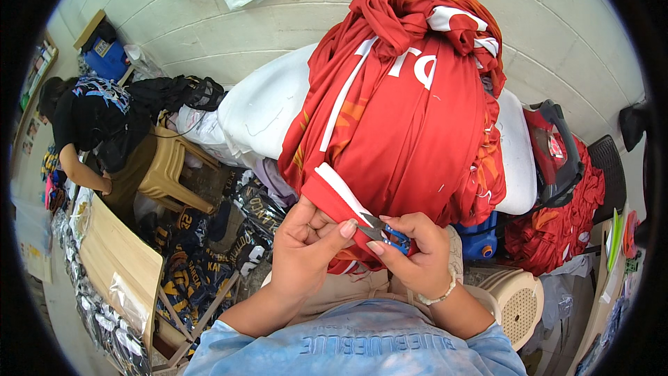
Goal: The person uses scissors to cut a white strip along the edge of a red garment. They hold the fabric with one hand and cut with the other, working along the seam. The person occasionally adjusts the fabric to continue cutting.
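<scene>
My left hand (303,251) pinches the folded edge of a red cloth piece (324,195) with a white band along it, thumb on top. Closed around small thread snips (395,238) with blue handles is my right hand (424,254). The snips' dark blades point left and lie at the cloth edge, close to my left thumb tip. Whether they cut a thread there is too small to tell. In front of me a big heap of red cloth (410,139) with white and orange parts drapes over a white padded board (268,101).
At the left a person (97,125) in black bends over beside a tan plastic chair (174,167). Dark printed garments (202,251) lie below it, near a wooden board (122,257). On the right are a red-and-grey machine (553,146), more red cloth (557,230) and a beige stool (518,306).
</scene>
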`<act>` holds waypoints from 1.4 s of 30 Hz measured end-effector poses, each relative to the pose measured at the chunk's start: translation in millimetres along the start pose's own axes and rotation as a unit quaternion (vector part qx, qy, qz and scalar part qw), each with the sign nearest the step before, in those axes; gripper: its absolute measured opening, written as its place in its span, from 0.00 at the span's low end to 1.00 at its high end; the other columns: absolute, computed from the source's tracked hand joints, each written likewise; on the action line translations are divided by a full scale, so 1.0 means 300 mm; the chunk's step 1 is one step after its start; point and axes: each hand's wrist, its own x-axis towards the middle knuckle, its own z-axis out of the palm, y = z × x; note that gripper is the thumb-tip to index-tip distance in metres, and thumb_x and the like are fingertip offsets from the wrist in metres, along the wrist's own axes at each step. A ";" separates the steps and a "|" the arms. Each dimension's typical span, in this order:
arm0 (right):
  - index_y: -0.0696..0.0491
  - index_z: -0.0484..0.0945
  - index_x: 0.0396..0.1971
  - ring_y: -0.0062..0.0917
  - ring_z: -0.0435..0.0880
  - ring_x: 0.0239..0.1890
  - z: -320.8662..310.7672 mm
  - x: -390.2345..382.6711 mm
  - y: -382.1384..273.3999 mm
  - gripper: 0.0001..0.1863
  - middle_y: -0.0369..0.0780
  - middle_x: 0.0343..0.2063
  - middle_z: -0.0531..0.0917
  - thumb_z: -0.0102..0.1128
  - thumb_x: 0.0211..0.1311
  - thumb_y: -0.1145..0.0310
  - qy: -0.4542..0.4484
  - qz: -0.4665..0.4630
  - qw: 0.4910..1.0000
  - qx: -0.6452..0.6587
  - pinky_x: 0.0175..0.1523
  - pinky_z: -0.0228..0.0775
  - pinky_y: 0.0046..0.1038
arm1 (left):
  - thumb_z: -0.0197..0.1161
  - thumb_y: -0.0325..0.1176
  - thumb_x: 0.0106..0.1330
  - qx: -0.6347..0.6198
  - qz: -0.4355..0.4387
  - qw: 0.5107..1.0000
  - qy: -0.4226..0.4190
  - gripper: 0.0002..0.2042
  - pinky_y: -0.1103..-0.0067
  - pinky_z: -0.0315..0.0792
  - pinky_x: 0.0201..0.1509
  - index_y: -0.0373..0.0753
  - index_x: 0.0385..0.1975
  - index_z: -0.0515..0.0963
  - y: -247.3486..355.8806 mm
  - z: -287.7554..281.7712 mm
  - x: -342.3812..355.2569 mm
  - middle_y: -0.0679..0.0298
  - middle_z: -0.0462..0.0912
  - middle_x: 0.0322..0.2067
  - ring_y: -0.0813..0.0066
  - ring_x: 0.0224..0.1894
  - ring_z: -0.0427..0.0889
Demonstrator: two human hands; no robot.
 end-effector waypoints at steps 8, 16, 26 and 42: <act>0.59 0.75 0.29 0.20 0.82 0.23 0.004 0.009 -0.012 0.13 0.42 0.22 0.82 0.72 0.48 0.72 0.006 0.004 1.000 0.010 0.32 0.74 0.21 | 0.57 0.17 0.62 0.008 0.000 1.000 -0.008 0.26 0.79 0.73 0.51 0.30 0.60 0.58 -0.004 -0.001 -0.006 0.56 0.79 0.43 0.74 0.46 0.79; 0.59 0.74 0.27 0.17 0.79 0.21 0.015 0.009 0.006 0.11 0.40 0.20 0.80 0.70 0.50 0.73 0.006 -0.010 1.000 -0.024 0.30 0.72 0.20 | 0.57 0.17 0.62 0.019 -0.016 1.000 0.016 0.28 0.80 0.73 0.50 0.31 0.62 0.57 0.000 -0.005 -0.016 0.57 0.79 0.43 0.75 0.45 0.79; 0.57 0.75 0.27 0.08 0.70 0.24 -0.002 -0.018 0.009 0.07 0.31 0.22 0.78 0.67 0.51 0.77 -0.070 0.142 0.984 0.078 0.29 0.61 0.14 | 0.58 0.17 0.60 0.018 0.041 0.998 0.038 0.25 0.83 0.75 0.44 0.34 0.58 0.61 -0.005 -0.010 0.011 0.62 0.79 0.40 0.79 0.41 0.79; 0.58 0.74 0.34 0.12 0.77 0.22 -0.003 -0.010 0.011 0.13 0.37 0.23 0.81 0.68 0.52 0.71 -0.042 0.044 0.996 0.071 0.26 0.66 0.16 | 0.55 0.15 0.61 -0.033 0.032 0.999 0.016 0.26 0.72 0.78 0.49 0.34 0.59 0.56 0.029 -0.028 0.014 0.55 0.79 0.39 0.67 0.45 0.81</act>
